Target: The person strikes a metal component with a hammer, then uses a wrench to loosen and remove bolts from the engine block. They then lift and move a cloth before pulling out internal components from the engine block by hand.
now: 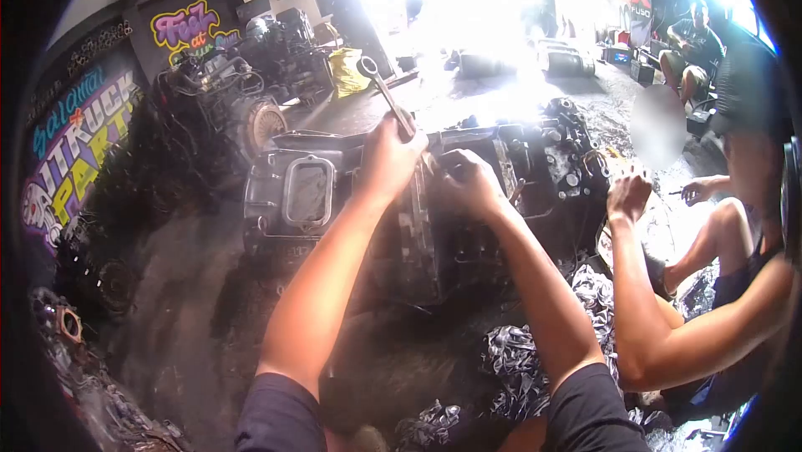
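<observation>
My left hand (391, 155) is closed round a wrench (386, 94), whose ring end points up and away from me. Below it lies a large dark metal gearbox casing (351, 231), with a rectangular opening framed by a pale rim (309, 191) on its left part. My right hand (470, 180) is at the raised flange (420, 218) across the middle of the casing. Its fingers are curled in, and what they hold, if anything, is hidden.
At right, a co-worker's hand (628, 193) is at the casing's right end. Crumpled silvery-black material (522, 360) lies on the floor. An engine (217, 88) and a yellow sack (349, 72) stand behind. Another person (695, 47) sits at the back right.
</observation>
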Tool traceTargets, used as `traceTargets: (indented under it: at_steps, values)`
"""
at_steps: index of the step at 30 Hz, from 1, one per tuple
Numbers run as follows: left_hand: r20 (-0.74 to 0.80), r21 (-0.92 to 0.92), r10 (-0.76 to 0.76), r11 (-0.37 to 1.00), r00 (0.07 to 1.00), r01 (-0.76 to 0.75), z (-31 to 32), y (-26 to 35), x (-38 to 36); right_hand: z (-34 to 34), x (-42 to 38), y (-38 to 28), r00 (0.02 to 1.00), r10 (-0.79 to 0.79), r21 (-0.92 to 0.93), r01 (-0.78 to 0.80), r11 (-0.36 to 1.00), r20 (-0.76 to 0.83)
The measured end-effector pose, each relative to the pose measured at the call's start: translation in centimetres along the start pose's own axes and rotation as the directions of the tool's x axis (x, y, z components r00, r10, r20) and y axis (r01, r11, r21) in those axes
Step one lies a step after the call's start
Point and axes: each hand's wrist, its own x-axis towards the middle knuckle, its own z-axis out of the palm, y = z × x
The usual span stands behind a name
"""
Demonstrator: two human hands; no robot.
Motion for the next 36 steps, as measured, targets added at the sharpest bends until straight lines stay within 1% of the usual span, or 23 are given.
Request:
traceTargets:
  at_steps: [1,2,3,4,5,6,9,10,13,15,16,17,18,19,21,24,25,27,28,29,32,34,36]
  values:
    - [-0.014,-0.021,-0.046,0.999,0.999,0.046,0.4,-0.3,1.0,0.0,-0.1,0.0,1.000,-0.006,-0.025,0.006,1.000,0.001]
    - [-0.036,0.087,0.082,0.993,0.996,-0.079,0.9,-1.2,2.0,0.1,-0.2,0.0,1.000,-0.012,-0.048,0.012,0.999,0.001]
    - [-0.028,0.234,0.131,0.965,0.991,-0.121,1.5,-2.5,3.1,0.1,-0.1,0.1,1.000,-0.019,-0.072,0.019,0.997,0.001]
    - [-0.012,0.378,0.176,0.912,0.984,-0.158,2.0,-3.5,4.0,0.2,-0.1,0.4,0.995,-0.099,-0.078,0.098,0.992,-0.003]
    - [0.011,0.513,0.216,0.837,0.976,-0.191,2.5,-4.5,4.6,0.3,-0.2,0.7,0.997,-0.077,-0.079,0.075,0.994,-0.016]
    - [0.127,0.582,0.209,0.776,0.970,-0.244,1.7,-2.6,3.9,0.4,-0.3,0.4,0.998,-0.054,-0.079,0.052,0.996,-0.028]
    - [0.177,0.448,-0.082,0.894,0.981,-0.006,1.4,-1.6,5.7,0.5,-0.4,-0.4,0.999,-0.014,-0.128,0.007,0.992,-0.052]
    - [0.220,0.510,-0.019,0.854,0.975,-0.098,1.5,-2.4,6.6,0.5,-0.5,-0.5,0.998,-0.006,-0.153,-0.003,0.988,-0.059]
    - [0.329,0.413,0.011,0.898,0.944,-0.155,1.7,-4.1,7.4,0.5,-0.4,-0.7,0.999,0.026,-0.142,-0.032,0.989,-0.046]
    - [0.156,0.409,0.064,0.904,0.986,-0.124,2.0,-4.6,5.2,0.4,-0.5,-0.5,0.999,0.018,-0.103,-0.022,0.994,-0.036]
    - [0.067,0.406,0.093,0.907,0.993,-0.113,2.1,-4.4,3.3,0.3,-0.4,-0.5,0.999,0.012,-0.084,-0.015,0.996,-0.034]
    - [-0.064,0.397,0.154,0.911,0.986,-0.117,2.7,-3.8,0.5,0.2,-0.4,-0.4,1.000,0.006,-0.067,-0.008,0.998,-0.025]
    - [-0.098,0.361,0.264,0.908,0.960,-0.213,3.2,-4.5,-1.7,0.2,-0.3,-0.2,1.000,-0.001,-0.052,0.000,0.999,-0.017]
    - [-0.147,0.404,0.384,0.865,0.911,-0.299,3.7,-5.2,-4.1,0.1,-0.4,-0.1,1.000,-0.005,-0.038,0.004,0.999,-0.013]
    - [-0.005,0.526,0.608,0.677,0.794,-0.515,3.3,-4.7,-6.2,0.1,-0.5,-0.2,1.000,0.018,-0.026,-0.018,0.999,-0.018]
    - [-0.062,0.492,0.608,0.708,0.791,-0.506,2.5,-2.9,-6.7,0.1,-0.5,-0.2,1.000,0.006,-0.064,-0.007,0.998,-0.007]
    - [-0.095,0.400,0.502,0.810,0.859,-0.429,1.6,-1.8,-5.5,0.0,-0.5,-0.4,1.000,0.002,-0.084,-0.003,0.996,-0.008]
    - [-0.157,0.672,0.535,0.674,0.830,-0.307,0.9,-0.6,-2.8,-0.1,-0.6,-1.4,0.996,0.084,-0.138,-0.082,0.987,0.005]
    - [-0.059,0.546,0.308,0.806,0.949,-0.228,-0.1,0.6,-0.7,-0.3,-0.7,-1.8,0.993,0.121,-0.165,-0.117,0.979,0.013]
    - [0.075,0.427,0.076,0.898,0.994,-0.100,-1.0,1.6,1.5,-0.3,-0.8,-1.8,0.992,0.125,-0.163,-0.121,0.979,0.009]
    - [0.157,0.398,0.052,0.911,0.986,-0.111,-0.5,0.7,5.5,-0.2,-0.7,-1.5,0.996,0.094,-0.156,-0.093,0.983,0.001]
    - [0.186,0.418,0.079,0.895,0.979,-0.152,0.6,-0.2,6.3,-0.3,-0.8,-1.1,0.999,0.045,-0.155,-0.043,0.987,0.004]
    - [0.243,0.493,0.037,0.856,0.969,-0.157,1.4,-0.5,7.3,-0.2,-0.9,-0.9,0.999,0.031,-0.153,-0.033,0.988,-0.016]
